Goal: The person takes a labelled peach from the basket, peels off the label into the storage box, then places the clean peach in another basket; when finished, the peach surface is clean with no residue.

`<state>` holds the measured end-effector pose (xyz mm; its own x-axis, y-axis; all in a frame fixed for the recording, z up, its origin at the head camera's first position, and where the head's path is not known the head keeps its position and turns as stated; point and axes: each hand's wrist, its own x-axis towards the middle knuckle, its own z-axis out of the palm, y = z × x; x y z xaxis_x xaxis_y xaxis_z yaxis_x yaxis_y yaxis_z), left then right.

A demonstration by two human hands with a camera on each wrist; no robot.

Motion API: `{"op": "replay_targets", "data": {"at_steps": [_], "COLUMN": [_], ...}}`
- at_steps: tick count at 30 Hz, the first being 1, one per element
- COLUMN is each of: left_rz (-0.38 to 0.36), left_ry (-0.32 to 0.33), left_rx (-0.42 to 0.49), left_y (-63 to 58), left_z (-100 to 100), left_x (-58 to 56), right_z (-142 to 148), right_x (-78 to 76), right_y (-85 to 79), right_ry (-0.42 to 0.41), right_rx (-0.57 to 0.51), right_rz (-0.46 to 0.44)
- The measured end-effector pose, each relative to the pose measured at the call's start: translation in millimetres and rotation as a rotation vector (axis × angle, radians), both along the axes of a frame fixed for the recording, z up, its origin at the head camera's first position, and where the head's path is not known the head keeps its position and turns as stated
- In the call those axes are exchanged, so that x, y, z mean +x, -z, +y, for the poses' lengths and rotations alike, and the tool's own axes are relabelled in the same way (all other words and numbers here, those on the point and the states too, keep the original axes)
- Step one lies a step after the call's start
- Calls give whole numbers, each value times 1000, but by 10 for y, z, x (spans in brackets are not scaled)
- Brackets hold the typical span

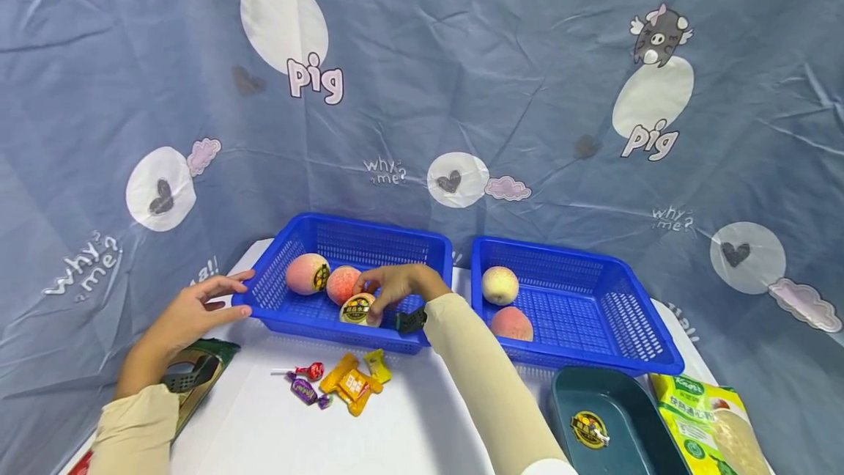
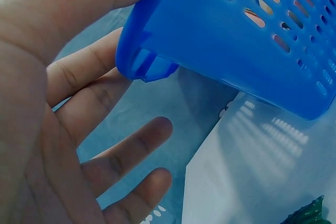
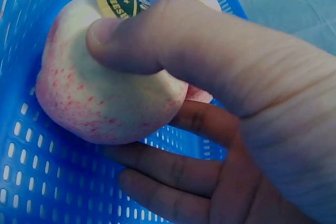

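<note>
My left hand (image 1: 193, 312) pinches the left corner of a blue plastic basket (image 1: 428, 234); in the left wrist view the thumb lies over the rim and two fingers are behind it. Inside that basket my right hand (image 1: 394, 286) holds a pale, pink-speckled peach (image 3: 105, 93), its thumb across the top and fingers around the far side. A black and gold sticker (image 1: 357, 309) is on this peach. Beside it are a red peach (image 1: 343, 285) and a pink peach (image 1: 303, 274) with a similar sticker.
To the right, a second blue basket (image 1: 620, 266) contains two peaches (image 1: 500, 285). A dark green tray (image 1: 623, 416) and a yellow-green Knorr packet (image 1: 715, 424) lie front right. Several wrapped candies (image 1: 352, 385) and a lollipop (image 1: 315, 371) lie before the left basket. A green-edged package (image 1: 220, 352) is beneath the left forearm.
</note>
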<state>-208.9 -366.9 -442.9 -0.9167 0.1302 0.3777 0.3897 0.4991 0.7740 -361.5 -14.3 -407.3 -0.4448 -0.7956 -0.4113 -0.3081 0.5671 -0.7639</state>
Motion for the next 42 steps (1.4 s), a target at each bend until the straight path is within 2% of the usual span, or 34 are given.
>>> {"op": "replay_targets", "data": {"at_steps": [4, 9, 14, 16, 19, 23, 27, 32, 38, 42], "left_rz": [-1, 1, -1, -11, -19, -5, -1, -17, -29, -29], "left_ry": [2, -3, -12, -7, -1, -3, 11, 8, -13, -6], "left_rx": [3, -10, -15, -13, -14, -18, -1, -2, -31, -37], "left_y": [0, -8, -16, -15, -11, 0, -6, -28, -51, -59], "left_z": [20, 25, 35, 50, 62, 47, 30, 13, 19, 60], "left_x": [-18, -13, -20, -36, -48, -38, -36, -10, 26, -6], "right_z": [45, 146, 412, 592, 912, 1352, 1774, 2153, 2281, 2297], "right_x": [16, 38, 115, 194, 365, 686, 1056, 1425, 1642, 1692], "right_y": [-45, -196, -489, -627, -791, -860, -754, -451, -30, 137], "right_ry": [15, 22, -11, -14, -1, 17, 44, 97, 44, 69], "right_rx": [-17, -73, -147, -185, -265, -380, -448, -434, -349, -305], "right_rz": [21, 60, 214, 268, 301, 379, 472, 443, 322, 256]}}
